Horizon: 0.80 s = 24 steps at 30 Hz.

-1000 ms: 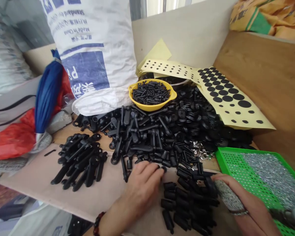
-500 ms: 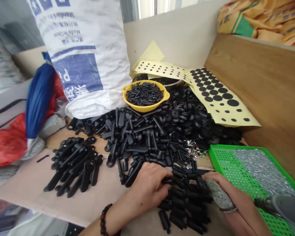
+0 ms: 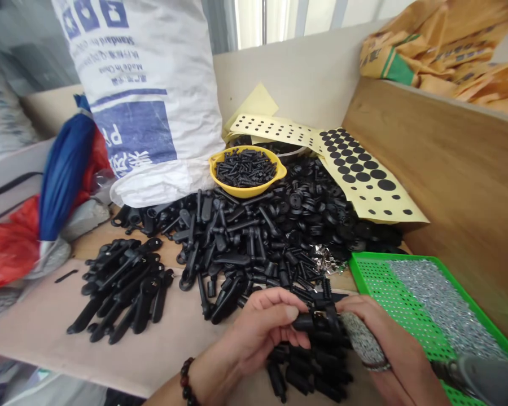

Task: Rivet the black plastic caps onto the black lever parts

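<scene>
Yellow bowl (image 3: 246, 190) — glossy plastic; long board (image 3: 444, 152) — smooth brown wood.

From my end I see a yellow bowl (image 3: 246, 192), with a white sack (image 3: 152, 73) printed in blue to its left and a blue umbrella (image 3: 65, 169) farther left. Right of the bowl, a pale yellow sheet (image 3: 375, 186) carries black dots. Below it I get a solid black part (image 3: 303, 322), a pinkish-beige counter (image 3: 38, 332), and, lower right, a green tray (image 3: 379, 293) with silvery bits (image 3: 444, 304).
</scene>
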Tool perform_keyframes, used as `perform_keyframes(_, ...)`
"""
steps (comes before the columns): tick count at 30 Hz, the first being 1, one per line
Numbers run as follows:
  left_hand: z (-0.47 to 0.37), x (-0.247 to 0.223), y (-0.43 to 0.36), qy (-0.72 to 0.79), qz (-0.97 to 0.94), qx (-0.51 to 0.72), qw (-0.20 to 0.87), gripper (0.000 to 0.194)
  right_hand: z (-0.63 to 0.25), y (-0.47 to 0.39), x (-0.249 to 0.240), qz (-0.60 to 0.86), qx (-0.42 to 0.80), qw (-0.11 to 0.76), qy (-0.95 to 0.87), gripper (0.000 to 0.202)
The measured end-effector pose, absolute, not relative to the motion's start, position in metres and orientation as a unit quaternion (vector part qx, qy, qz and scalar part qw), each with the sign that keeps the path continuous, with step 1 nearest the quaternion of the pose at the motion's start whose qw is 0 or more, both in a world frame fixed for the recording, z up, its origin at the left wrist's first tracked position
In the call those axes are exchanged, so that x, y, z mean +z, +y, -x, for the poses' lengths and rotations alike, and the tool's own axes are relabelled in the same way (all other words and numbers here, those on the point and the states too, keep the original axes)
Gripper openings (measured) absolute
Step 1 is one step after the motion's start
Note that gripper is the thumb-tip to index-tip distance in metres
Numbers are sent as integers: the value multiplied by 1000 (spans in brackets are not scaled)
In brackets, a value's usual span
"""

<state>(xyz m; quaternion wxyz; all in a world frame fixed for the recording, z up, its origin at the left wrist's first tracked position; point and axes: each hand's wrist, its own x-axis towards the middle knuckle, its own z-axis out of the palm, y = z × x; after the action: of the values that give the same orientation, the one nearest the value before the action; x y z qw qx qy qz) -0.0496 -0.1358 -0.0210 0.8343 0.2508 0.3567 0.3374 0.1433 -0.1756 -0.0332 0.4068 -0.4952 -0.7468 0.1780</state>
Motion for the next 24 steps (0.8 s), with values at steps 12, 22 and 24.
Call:
perform_keyframes(12, 39, -15, -136, 374, -249, 331, 830, 36, -142, -179, -37, 480, 98, 401, -774, 17)
perform_keyframes(22, 32, -3, -136, 419, -392, 334, 748, 33, -146, -186, -39, 487, 204, 400, -750, 19)
perform_keyframes(24, 31, -4, -138, 418, -436, 345, 718, 25, -142, -189, -42, 511, 232, 400, -725, 19)
